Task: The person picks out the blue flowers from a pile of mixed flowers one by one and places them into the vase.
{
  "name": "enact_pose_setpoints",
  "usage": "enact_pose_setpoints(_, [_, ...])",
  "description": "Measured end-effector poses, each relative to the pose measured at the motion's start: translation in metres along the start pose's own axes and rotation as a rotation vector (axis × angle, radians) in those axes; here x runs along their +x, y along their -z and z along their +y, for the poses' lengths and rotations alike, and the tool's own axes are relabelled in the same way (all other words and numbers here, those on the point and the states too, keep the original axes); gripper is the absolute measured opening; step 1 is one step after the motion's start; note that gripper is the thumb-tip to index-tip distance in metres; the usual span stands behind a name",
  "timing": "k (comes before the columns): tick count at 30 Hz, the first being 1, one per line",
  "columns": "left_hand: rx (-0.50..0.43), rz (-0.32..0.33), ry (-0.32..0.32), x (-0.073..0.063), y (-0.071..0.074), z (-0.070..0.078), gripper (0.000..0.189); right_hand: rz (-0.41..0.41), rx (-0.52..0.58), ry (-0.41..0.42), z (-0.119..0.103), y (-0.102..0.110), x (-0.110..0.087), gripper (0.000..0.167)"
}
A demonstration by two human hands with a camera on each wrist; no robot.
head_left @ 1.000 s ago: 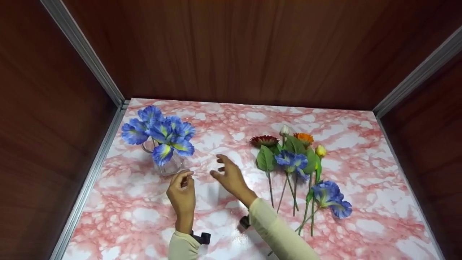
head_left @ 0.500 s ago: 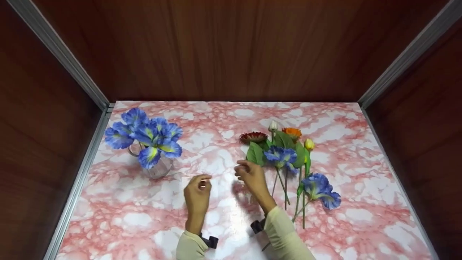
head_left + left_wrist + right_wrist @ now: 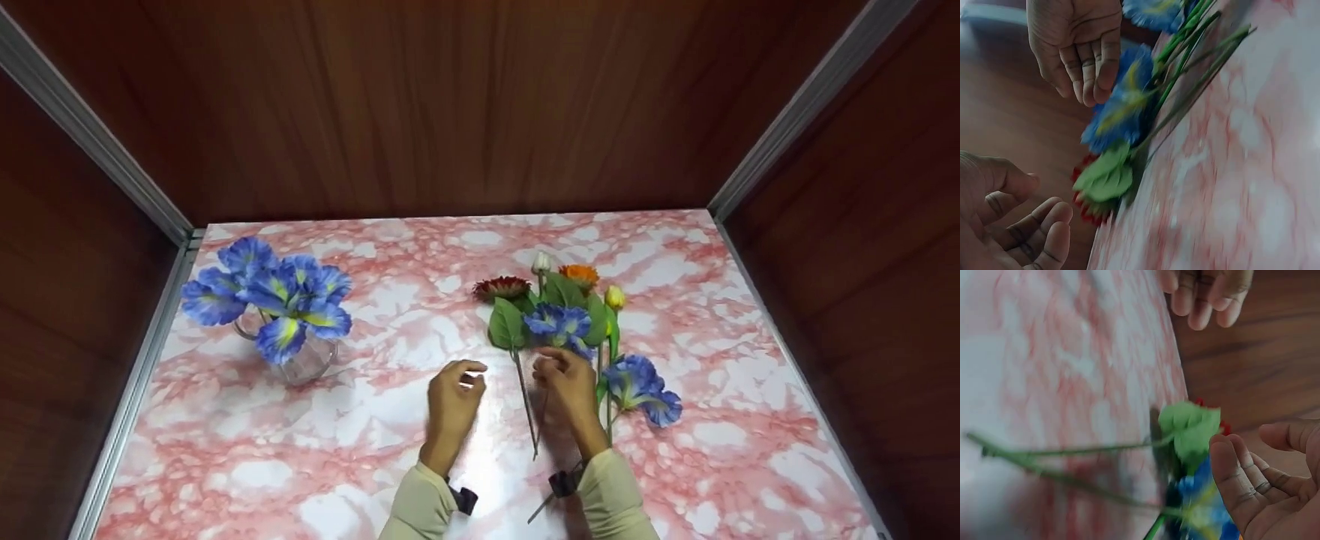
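Note:
My right hand hovers with loosely bent fingers over the stems just below a blue iris, holding nothing. To its left, my left hand is in the air, thumb and fingers apart and nothing between them. The iris lies among a dark red daisy-like flower, an orange flower, a white tulip bud and a yellow tulip. Another blue iris lies nearer, at the right. In the right wrist view, the right fingers overlap the blue petals, beside a green leaf.
A clear glass vase holding several blue irises stands at the left of the pink marbled table. Dark wood panels with metal corner strips enclose the back and sides. A loose stem end shows near the right wrist.
Both hands have moved right, away from the vase. The right hand now reaches over the lying flower stems, and the left follows behind it. The head view has also shifted.

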State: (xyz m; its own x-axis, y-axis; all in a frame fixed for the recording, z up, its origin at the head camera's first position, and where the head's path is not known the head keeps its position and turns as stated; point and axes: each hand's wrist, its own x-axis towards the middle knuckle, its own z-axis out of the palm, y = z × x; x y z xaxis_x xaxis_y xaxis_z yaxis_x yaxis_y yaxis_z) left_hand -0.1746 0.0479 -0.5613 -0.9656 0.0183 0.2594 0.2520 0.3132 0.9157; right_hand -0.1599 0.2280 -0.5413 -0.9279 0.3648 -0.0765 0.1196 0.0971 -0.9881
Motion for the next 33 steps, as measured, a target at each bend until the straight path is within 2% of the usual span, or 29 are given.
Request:
enact_pose_setpoints(2, [0.003, -0.030, -0.016, 0.003, -0.009, 0.001, 0.018, 0.034, -0.057, -0.022, 0.003, 0.006, -0.001, 0.027])
enact_pose_setpoints(5, [0.015, -0.084, -0.038, 0.007, -0.023, 0.003, 0.018, 0.072, -0.211, -0.035, 0.008, 0.016, -0.005, 0.027])
enact_pose_setpoints(8, [0.043, -0.138, -0.042, 0.012, -0.036, 0.004, 0.018, 0.106, -0.435, -0.031, 0.014, 0.025, -0.007, 0.022])
enact_pose_setpoints(13, [0.051, -0.237, -0.021, 0.021, -0.054, 0.007, 0.023, 0.098, -0.658, 0.003, 0.023, 0.028, -0.009, 0.009])
enact_pose_setpoints(17, [0.094, -0.285, -0.031, 0.027, -0.068, 0.006, 0.026, 0.041, -0.690, -0.018, 0.027, 0.025, -0.011, 0.013])
enact_pose_setpoints(19, [0.129, -0.289, -0.056, 0.028, -0.074, 0.005, 0.024, 0.018, -0.684, -0.038, 0.029, 0.024, -0.013, 0.015])
enact_pose_setpoints(24, [0.141, -0.310, -0.098, 0.027, -0.084, 0.001, 0.020, 0.002, -0.685, -0.051, 0.035, 0.022, -0.016, 0.017])
enact_pose_setpoints(28, [0.132, -0.318, -0.125, 0.027, -0.085, -0.002, 0.020, 0.001, -0.690, -0.037, 0.039, 0.021, -0.016, 0.017])
enact_pose_setpoints(33, [0.115, -0.312, -0.103, 0.031, -0.082, -0.005, 0.020, 0.005, -0.704, 0.010, 0.041, 0.018, -0.012, 0.016])
